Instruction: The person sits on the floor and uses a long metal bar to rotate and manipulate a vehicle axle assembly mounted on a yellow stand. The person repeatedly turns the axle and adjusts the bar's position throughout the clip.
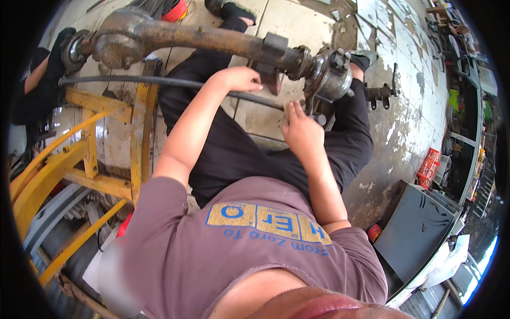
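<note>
A rusty vehicle axle point(207, 41) stretches across the far side, with a bulging housing at its left and a bolted wheel hub point(330, 75) at its right. Below it runs a long dark rod point(143, 80), its right end reaching the hub area. My left hand point(241, 80) hovers above the rod, fingers loosely bent and apart, with nothing seen in them. Beside the rod's right end, just below the hub, my right hand point(304, 129) has its fingertips drawn together. Whatever they may pinch there is too small or hidden to tell.
A yellow metal frame point(137, 133) stands close on my left. Another person's dark-clothed limb point(42, 85) shows at the far left. On the right are a grey cabinet point(417, 228) and a red crate point(428, 167). My legs straddle the axle's near side over worn tiles.
</note>
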Demonstrator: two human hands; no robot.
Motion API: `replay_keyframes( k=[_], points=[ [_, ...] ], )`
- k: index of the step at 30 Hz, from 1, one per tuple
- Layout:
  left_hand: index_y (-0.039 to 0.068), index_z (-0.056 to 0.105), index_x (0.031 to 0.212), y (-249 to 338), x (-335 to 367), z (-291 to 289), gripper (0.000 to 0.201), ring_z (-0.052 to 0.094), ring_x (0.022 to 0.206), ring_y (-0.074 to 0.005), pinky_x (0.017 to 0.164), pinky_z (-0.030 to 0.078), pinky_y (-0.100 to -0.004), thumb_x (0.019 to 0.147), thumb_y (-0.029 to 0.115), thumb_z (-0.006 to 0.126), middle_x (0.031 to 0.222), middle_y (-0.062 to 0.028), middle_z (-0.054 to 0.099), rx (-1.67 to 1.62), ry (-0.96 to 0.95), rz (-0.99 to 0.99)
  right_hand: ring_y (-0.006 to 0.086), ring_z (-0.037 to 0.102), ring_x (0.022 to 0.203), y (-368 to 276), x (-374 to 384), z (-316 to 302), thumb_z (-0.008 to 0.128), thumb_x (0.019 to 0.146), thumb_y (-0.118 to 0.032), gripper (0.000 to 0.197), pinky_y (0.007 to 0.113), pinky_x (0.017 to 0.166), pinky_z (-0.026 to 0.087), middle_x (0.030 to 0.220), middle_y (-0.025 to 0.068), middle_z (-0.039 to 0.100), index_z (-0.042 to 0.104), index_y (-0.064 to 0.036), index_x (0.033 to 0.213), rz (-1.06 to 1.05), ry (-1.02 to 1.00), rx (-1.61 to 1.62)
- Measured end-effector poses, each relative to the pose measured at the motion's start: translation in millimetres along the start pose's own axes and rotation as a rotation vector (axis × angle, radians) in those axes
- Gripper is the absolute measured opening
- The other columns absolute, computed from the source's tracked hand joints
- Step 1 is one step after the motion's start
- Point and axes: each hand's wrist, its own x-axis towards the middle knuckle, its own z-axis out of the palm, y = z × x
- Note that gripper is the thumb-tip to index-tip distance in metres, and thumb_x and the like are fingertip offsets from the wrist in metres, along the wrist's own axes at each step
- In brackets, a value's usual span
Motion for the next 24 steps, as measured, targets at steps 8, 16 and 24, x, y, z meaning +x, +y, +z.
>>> replay_keyframes(
  k=[8, 16, 24],
  points=[
    [0.009, 0.083, 0.131, 9, 0, -1, 0.043, 0.082, 0.111, -0.0361, 0.1, 0.063, -0.0467, 0.11, 0.045, 0.075, 0.116, -0.0172, 0.086, -0.069, -0.048, -0.133, 0.0367, 0.086, 0.099, 10, 0, 6, 0.072, 0.098, -0.031, 0.071, 0.05, 0.081, 0.071, 0.169, 0.0236, 0.062, 0.062, -0.0005, 0.161, 0.063, 0.015, 0.044],
    [0.007, 0.083, 0.133, 11, -1, 1, 0.045, 0.081, 0.118, -0.0366, 0.106, 0.061, -0.0465, 0.11, 0.046, 0.075, 0.122, -0.0181, 0.086, -0.072, -0.054, -0.151, 0.0371, 0.086, 0.101, 14, -2, -4, 0.074, 0.098, -0.033, 0.073, 0.051, 0.084, 0.071, 0.17, 0.0224, 0.061, 0.061, -0.0021, 0.162, 0.105, -0.035, 0.065],
    [0.008, 0.084, 0.131, 0, -1, 4, 0.045, 0.081, 0.116, -0.0378, 0.103, 0.062, -0.0481, 0.11, 0.047, 0.074, 0.12, -0.0196, 0.085, -0.01, -0.032, -0.051, 0.0379, 0.085, 0.103, 14, -9, -1, 0.075, 0.098, -0.033, 0.07, 0.049, 0.089, 0.07, 0.167, 0.0202, 0.065, 0.063, -0.0037, 0.16, 0.098, 0.004, 0.063]
  ],
)
